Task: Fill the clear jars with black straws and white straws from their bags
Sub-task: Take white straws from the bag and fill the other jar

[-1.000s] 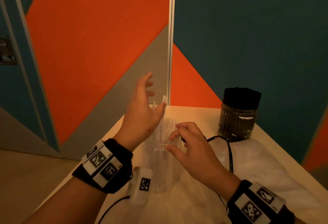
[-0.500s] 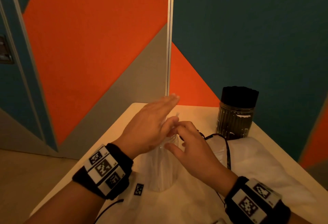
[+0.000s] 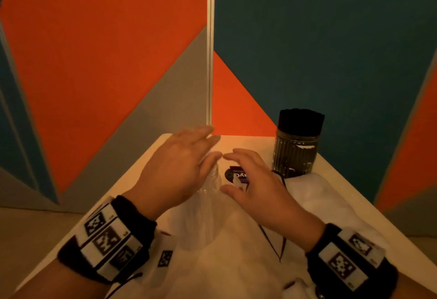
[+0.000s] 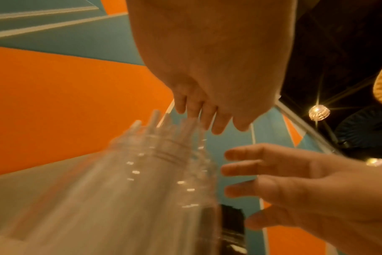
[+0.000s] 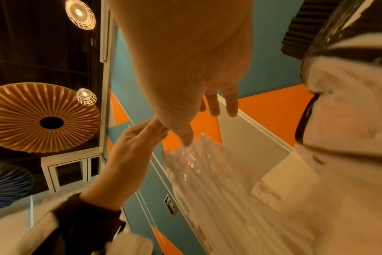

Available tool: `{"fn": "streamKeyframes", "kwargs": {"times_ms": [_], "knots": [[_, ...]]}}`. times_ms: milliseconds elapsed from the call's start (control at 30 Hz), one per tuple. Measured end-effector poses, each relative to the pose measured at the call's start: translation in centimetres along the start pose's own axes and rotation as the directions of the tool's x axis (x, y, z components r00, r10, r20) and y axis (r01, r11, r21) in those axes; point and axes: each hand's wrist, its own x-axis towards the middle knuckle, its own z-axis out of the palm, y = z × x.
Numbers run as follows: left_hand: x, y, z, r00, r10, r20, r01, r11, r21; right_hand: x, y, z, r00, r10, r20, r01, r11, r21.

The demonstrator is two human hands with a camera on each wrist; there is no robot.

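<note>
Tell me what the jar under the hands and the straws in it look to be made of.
Jar: clear, glossy, with sharp glints and a threaded neck; likely plastic, though glass cannot be ruled out. White straws: thin, smooth, slightly translucent tubes catching small highlights; they look like plastic, but motion blur leaves paper possible.

Both bare forearms wear black wristbands (image 3: 132, 216) carrying white blocks (image 3: 107, 243) printed with black square-patterned markers (image 3: 341, 263), lower frame corners.

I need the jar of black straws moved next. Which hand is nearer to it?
Right. The right hand hovers just left of the jar of black straws, with a gap. The left hand is farther left, over the clear jar.
</note>
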Motion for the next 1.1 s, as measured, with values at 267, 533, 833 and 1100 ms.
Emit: {"fn": "streamKeyframes", "kwargs": {"times_ms": [267, 533, 833, 1100], "knots": [[1.8, 8.5, 5.1, 0.964, -0.001, 0.264, 0.039, 0.989, -0.142, -6.2, 6.5, -2.2, 0.836, 0.536, 0.122, -0.497, 0.831, -0.249], [6.4, 10.1, 13.3, 0.720, 0.065, 0.691, 0.172, 0.948, -0.269, -9.2, 9.0, 0.7, 0.627, 0.745, 0.229, -0.545, 0.629, -0.554], [8.5, 12.8, 17.4, 0.679, 0.128, 0.723, -0.058, 0.991, -0.120, -9.3, 9.5, 0.7, 0.620, 0.732, 0.283, -0.484, 0.640, -0.597], [9.2, 13.1, 16.6, 0.615, 0.138, 0.777, 0.006, 0.984, -0.180, -9.2, 9.7, 0.7, 0.624, 0.721, 0.302, -0.446, 0.645, -0.620]]}}
